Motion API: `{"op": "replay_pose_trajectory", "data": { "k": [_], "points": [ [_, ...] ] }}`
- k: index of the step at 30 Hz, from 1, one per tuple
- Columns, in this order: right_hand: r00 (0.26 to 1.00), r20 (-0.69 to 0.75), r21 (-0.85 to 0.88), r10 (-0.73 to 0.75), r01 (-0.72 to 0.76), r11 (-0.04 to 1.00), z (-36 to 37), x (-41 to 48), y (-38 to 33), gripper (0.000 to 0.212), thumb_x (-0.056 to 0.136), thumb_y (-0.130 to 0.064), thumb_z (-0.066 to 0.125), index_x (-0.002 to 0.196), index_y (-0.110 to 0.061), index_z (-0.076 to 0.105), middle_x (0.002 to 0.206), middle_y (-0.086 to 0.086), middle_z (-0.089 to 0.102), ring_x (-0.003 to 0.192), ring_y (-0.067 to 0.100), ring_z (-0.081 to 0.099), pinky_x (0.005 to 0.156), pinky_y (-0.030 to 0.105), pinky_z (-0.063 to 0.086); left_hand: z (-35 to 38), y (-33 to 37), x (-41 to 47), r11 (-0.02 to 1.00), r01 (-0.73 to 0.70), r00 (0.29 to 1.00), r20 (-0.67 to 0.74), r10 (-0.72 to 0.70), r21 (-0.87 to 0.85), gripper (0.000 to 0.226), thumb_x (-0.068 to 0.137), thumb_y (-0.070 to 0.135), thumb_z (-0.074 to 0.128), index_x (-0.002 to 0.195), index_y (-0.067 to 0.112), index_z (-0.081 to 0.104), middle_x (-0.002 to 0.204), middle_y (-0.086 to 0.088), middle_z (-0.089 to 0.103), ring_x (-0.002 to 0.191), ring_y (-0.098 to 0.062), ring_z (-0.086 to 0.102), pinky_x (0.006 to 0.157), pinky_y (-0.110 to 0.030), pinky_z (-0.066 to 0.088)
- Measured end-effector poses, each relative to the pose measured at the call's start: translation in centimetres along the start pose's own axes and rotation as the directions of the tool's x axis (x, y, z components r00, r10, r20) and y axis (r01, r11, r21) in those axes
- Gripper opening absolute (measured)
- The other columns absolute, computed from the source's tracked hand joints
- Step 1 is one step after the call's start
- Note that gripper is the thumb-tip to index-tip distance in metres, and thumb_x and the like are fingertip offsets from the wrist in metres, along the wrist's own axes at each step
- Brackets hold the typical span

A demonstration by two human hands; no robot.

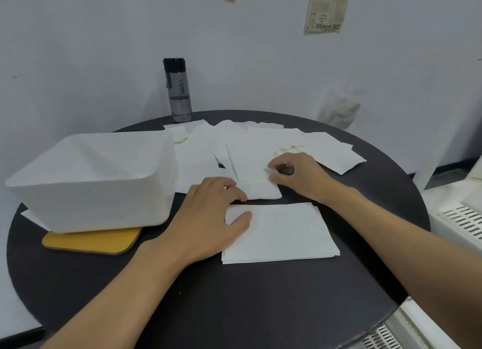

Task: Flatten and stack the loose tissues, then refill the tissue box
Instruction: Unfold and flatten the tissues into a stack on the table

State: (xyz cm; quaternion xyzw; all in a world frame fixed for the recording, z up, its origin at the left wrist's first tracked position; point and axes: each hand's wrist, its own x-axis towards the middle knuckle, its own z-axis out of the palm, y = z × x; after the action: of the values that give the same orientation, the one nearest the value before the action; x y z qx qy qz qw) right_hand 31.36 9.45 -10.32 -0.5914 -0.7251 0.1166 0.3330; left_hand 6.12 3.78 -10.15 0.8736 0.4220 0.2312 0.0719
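A neat stack of flattened white tissues [284,234] lies on the round dark table [234,296] in front of me. Just behind it lies a folded tissue [263,189]. My left hand [211,215] rests flat with its fingertips on that tissue's left edge and its thumb on the stack's corner. My right hand [297,174] pinches the folded tissue's right upper edge with curled fingers. Several loose tissues [250,145] are spread over the far half of the table. The white tissue box [94,181] stands open at the left.
A yellow mat [91,241] lies under the box, near the table's left edge. A dark water bottle [178,90] stands at the back by the wall. A white slatted unit [459,218] sits close to the table's right side.
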Motion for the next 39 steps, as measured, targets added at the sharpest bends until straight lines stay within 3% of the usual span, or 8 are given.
{"op": "replay_pose_trajectory", "data": {
  "k": [6, 14, 17, 20, 26, 29, 35, 39],
  "points": [
    [0.996, -0.038, 0.006, -0.079, 0.079, 0.997, 0.1, 0.0, -0.4, 0.007, 0.088, -0.014, 0.071, 0.084, -0.011, 0.075, 0.089, -0.002, 0.073, 0.086, 0.013, 0.064, 0.080, 0.027, 0.049, 0.1, 0.0, 0.0, 1.000, 0.001, 1.000, 0.027, -0.001, -0.008, 0.037, 0.097, 0.048, 0.050, 0.131, 0.034, 0.058, 0.142, 0.021, 0.044, 0.136, 0.004, 0.029, 0.102, -0.012, 0.009],
    [0.983, 0.051, -0.135, -0.175, 0.181, 0.974, -0.8, -0.2, 0.1, 0.015, 0.094, -0.008, 0.063, 0.091, 0.001, 0.075, 0.109, 0.004, 0.073, 0.095, 0.016, 0.064, 0.088, 0.026, 0.049, 0.0, 0.2, 0.0, 1.000, 0.011, 0.999, 0.037, -0.010, -0.008, 0.036, 0.097, 0.047, 0.050, 0.130, 0.034, 0.058, 0.139, 0.022, 0.046, 0.133, 0.003, 0.032, 0.101, -0.014, 0.011],
    [0.985, 0.007, -0.142, -0.172, 0.172, 0.975, -0.4, -0.3, -0.3, 0.015, 0.095, -0.005, 0.061, 0.097, -0.001, 0.074, 0.107, 0.002, 0.072, 0.094, 0.012, 0.061, 0.082, 0.012, 0.045, 0.0, 0.2, 0.0, 1.000, 0.016, 0.999, 0.035, -0.016, -0.012, 0.036, 0.097, 0.047, 0.051, 0.129, 0.034, 0.059, 0.138, 0.022, 0.046, 0.132, 0.003, 0.033, 0.101, -0.014, 0.012],
    [0.986, -0.054, -0.156, -0.158, 0.148, 0.977, -0.2, -0.3, -0.3, 0.016, 0.096, -0.005, 0.055, 0.100, -0.005, 0.070, 0.106, 0.001, 0.069, 0.095, 0.015, 0.060, 0.083, 0.021, 0.047, -0.1, 0.2, -0.1, 0.999, 0.025, 0.999, 0.038, -0.024, -0.021, 0.034, 0.097, 0.046, 0.052, 0.127, 0.033, 0.060, 0.133, 0.024, 0.046, 0.130, 0.004, 0.034, 0.101, -0.014, 0.012],
    [0.960, -0.282, 0.156, -0.004, 0.050, 0.987, -1.2, -1.0, -2.4, 0.012, 0.100, -0.008, 0.053, 0.099, -0.010, 0.064, 0.093, -0.006, 0.066, 0.082, 0.002, 0.066, 0.078, 0.016, 0.054, -0.4, 0.3, -0.2, 0.991, 0.044, 0.996, -0.071, -0.053, -0.128, 0.033, 0.097, 0.042, 0.054, 0.129, 0.033, 0.053, 0.131, 0.026, 0.045, 0.122, 0.006, 0.036, 0.105, -0.019, 0.023],
    [0.948, -0.316, 0.317, 0.016, 0.090, 0.944, -2.1, -2.2, -4.3, 0.015, 0.102, -0.006, 0.049, 0.093, -0.013, 0.058, 0.093, 0.002, 0.064, 0.078, 0.011, 0.072, 0.074, 0.028, 0.059, -0.4, 0.3, -0.1, 0.974, 0.065, 0.981, -0.167, -0.103, -0.218, 0.040, 0.098, 0.036, 0.057, 0.135, 0.033, 0.044, 0.133, 0.026, 0.041, 0.126, 0.004, 0.038, 0.107, -0.022, 0.030],
    [0.951, -0.308, 0.523, 0.040, 0.134, 0.842, -4.0, -4.4, -6.9, 0.012, 0.103, 0.000, 0.044, 0.097, -0.002, 0.055, 0.084, 0.013, 0.066, 0.069, 0.014, 0.071, 0.066, 0.023, 0.056, -0.5, 0.1, 0.5, 0.942, 0.053, 0.902, -0.388, -0.187, -0.331, 0.071, 0.091, 0.028, 0.071, 0.148, 0.031, 0.029, 0.150, 0.016, 0.027, 0.139, -0.008, 0.035, 0.114, -0.033, 0.037],
    [0.971, -0.228, 0.609, 0.074, 0.083, 0.789, -4.4, -6.2, -6.9, 0.015, 0.102, 0.002, 0.045, 0.093, -0.001, 0.056, 0.078, 0.007, 0.069, 0.068, 0.011, 0.068, 0.065, 0.021, 0.054, -0.7, 0.0, 0.3, 0.957, 0.012, 0.902, -0.410, -0.135, -0.289, 0.030, 0.091, 0.027, 0.072, 0.119, 0.034, 0.063, 0.148, 0.016, 0.040, 0.138, -0.003, 0.034, 0.110, -0.025, 0.030]
  ]
}}
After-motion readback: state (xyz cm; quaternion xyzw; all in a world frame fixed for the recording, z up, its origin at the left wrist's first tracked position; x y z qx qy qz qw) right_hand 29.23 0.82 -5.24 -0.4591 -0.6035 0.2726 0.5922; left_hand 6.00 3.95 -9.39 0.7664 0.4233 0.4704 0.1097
